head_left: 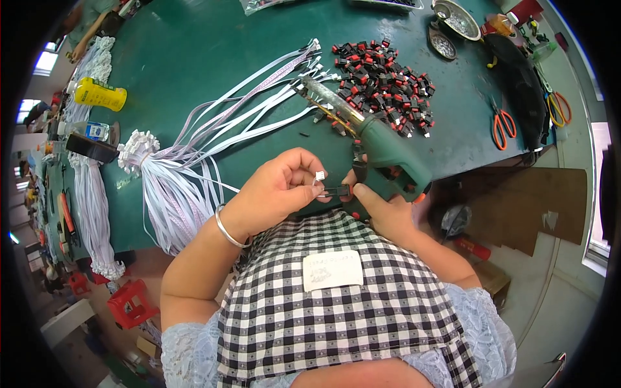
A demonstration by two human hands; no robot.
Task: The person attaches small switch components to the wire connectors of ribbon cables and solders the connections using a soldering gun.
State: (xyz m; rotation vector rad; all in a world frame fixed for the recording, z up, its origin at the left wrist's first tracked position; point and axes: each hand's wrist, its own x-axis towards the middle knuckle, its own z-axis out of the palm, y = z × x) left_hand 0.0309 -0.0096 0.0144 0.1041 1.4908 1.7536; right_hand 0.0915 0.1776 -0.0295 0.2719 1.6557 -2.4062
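Observation:
My left hand (279, 187) pinches a thin wire lead with a small white plug (320, 175) at its fingertips. Against it, my right hand (383, 210) grips a small black rocker switch (341, 191) between thumb and fingers. The lead runs up to the switch; whether the two are joined is too small to tell. Just above my right hand is a green pistol-shaped tool (394, 152) with a metal barrel pointing up and left. A pile of black-and-red switches (385, 84) lies beyond it. To the left spreads a bundle of white flat cables (171, 187).
On the green table (213, 39) stand a yellow bottle (100, 94) and a black box (92, 147) at left. Orange-handled scissors (502, 126), metal dishes (458, 22) and a black bag (514, 84) lie at right. A red stool (132, 302) stands below left.

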